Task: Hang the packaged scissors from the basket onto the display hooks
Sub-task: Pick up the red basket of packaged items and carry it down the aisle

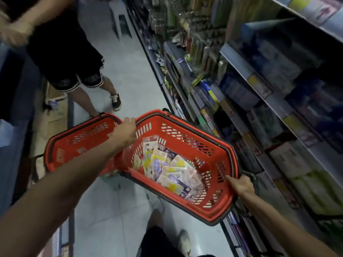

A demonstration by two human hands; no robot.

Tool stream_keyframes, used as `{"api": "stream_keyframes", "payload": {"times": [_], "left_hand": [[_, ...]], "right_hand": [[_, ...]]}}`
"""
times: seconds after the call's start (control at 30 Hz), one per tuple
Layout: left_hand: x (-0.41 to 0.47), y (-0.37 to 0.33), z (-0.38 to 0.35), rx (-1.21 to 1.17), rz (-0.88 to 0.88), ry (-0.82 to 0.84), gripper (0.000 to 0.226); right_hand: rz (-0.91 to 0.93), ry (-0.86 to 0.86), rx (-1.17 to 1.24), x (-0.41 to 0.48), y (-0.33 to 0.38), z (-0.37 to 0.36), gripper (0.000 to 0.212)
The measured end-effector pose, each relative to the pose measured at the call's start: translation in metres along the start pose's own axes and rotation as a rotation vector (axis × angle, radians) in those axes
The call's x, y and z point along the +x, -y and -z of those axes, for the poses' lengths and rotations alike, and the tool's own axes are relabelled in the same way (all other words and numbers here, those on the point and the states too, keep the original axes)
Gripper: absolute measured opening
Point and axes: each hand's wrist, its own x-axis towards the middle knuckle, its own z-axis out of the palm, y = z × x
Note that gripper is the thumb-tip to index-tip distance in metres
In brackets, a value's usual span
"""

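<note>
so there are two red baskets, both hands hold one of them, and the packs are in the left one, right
Not the left one. In the head view the packs lie in the right basket, the one that the left hand and right hand hold; the left basket shows none.

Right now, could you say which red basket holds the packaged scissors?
The basket nearer the shelves, gripped by the right hand; packages lie inside, none show in the other basket.

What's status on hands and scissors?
Left hand grips basket far rim, right hand near end. Packaged scissors lie inside. Second basket beside it, bystander ahead left.
</note>
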Motion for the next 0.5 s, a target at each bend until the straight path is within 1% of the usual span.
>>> {"api": "stream_keyframes", "payload": {"times": [0.13,0.2,0.37,0.5], "left_hand": [[0.089,0.019,0.023,0.002,-0.018,0.028,0.056],[0.131,0.03,0.036,-0.017,-0.01,0.044,0.054],[0.223,0.056,0.065,-0.051,0.007,0.003,0.053],[0.293,0.075,0.083,-0.087,0.011,-0.019,0.052]], "right_hand": [[-0.039,0.026,-0.004,0.033,0.058,-0.02,0.06],[-0.062,0.045,0.033,0.049,0.088,-0.031,0.058],[-0.07,0.084,0.119,0.09,0.171,-0.051,0.046],[-0.105,0.109,0.156,0.14,0.222,-0.072,0.054]]}}
